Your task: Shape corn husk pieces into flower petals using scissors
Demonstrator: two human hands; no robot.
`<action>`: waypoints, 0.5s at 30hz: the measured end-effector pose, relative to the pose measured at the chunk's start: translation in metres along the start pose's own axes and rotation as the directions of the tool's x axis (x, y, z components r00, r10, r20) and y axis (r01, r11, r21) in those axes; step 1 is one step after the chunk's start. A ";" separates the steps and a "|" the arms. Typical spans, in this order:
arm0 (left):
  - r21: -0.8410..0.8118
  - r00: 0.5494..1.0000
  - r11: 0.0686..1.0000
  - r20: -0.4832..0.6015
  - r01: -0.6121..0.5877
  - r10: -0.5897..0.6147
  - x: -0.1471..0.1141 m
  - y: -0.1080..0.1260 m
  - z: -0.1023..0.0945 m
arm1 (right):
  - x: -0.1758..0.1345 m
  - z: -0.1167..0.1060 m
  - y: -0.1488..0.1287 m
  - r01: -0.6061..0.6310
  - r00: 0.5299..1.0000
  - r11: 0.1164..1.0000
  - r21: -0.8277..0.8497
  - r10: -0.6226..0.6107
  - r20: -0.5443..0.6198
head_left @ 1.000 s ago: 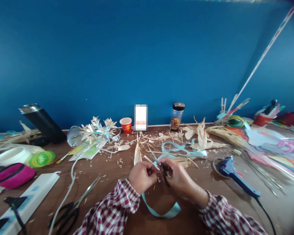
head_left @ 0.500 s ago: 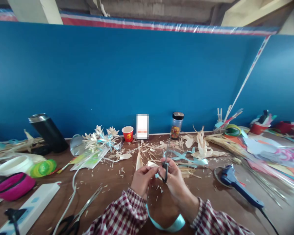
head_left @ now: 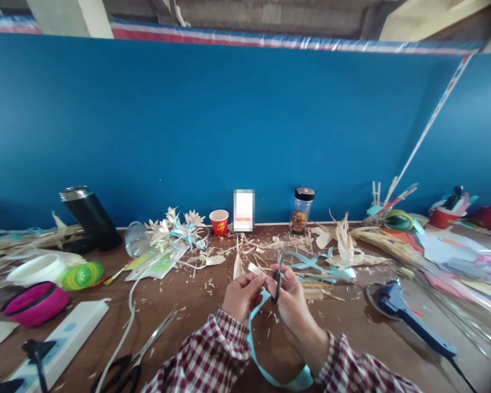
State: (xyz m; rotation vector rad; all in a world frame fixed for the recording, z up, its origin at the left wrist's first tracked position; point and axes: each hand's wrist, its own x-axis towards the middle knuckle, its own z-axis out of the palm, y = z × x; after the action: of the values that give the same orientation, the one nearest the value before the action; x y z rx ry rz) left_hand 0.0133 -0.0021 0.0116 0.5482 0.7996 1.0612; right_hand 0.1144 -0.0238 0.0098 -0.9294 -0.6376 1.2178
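Observation:
My left hand (head_left: 242,296) is closed in a pinch on a small pale piece of corn husk (head_left: 255,268), which pokes out above the fingertips. A light-blue ribbon (head_left: 300,379) runs up to the same fingers and loops down between my wrists. My right hand (head_left: 293,299) keeps black-handled scissors (head_left: 276,285) in its grip, the blades pointing up and away from me. Both hands' fingertips meet or nearly meet, partly hiding how the ribbon and husk are held. A pointed husk (head_left: 238,266) lies just beyond my left hand.
Other scissors (head_left: 147,346) lie at front left beside a power strip (head_left: 67,341). A husk flower bunch (head_left: 175,232), red paper cup (head_left: 219,222) and lidded jar (head_left: 301,212) line the back. At right rests a blue glue gun (head_left: 417,322); husk scraps litter the table.
The view has shifted slightly left, so everything sits further right. More of the ribbon shows below my left fingertips. Both hands keep their hold.

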 end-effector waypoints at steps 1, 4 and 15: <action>0.014 1.000 1.000 0.017 0.022 -0.023 0.000 0.002 0.000 | 0.000 -0.001 0.000 0.001 1.000 1.000 -0.014 -0.001 0.002; 0.040 0.999 0.998 0.002 0.052 -0.052 0.000 0.001 0.000 | 0.001 -0.005 0.001 -0.004 1.000 0.999 -0.044 0.005 0.005; 0.167 0.974 0.969 -0.104 -0.183 0.202 0.007 0.000 -0.006 | 0.007 -0.010 -0.014 0.029 0.992 0.972 -0.231 0.000 0.123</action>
State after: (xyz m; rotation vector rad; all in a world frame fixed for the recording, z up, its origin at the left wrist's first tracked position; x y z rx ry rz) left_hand 0.0101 0.0042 0.0057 0.7116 0.9559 1.2262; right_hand 0.1318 -0.0209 0.0164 -1.0481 -0.8985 1.2109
